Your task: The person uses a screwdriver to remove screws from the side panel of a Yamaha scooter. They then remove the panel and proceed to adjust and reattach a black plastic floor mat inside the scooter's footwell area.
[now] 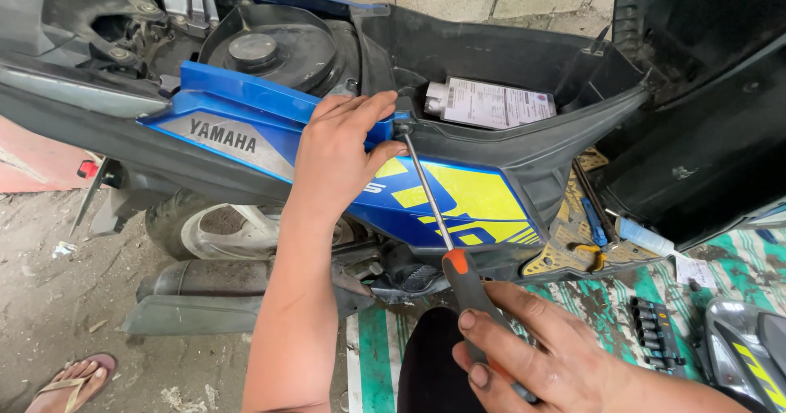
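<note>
Up top, the left hand presses spread fingers on the scooter's blue side panel. At five o'clock, the right hand is clamped around the screwdriver, its tip at the panel's edge toward twelve o'clock beside the left thumb.

Above the blue side panel the open black under-seat tub gives room, apart from the white box lying in it. The raised seat walls off the right. Below the panel, wheel and exhaust crowd the gap; the dirt floor at left lies open
</note>
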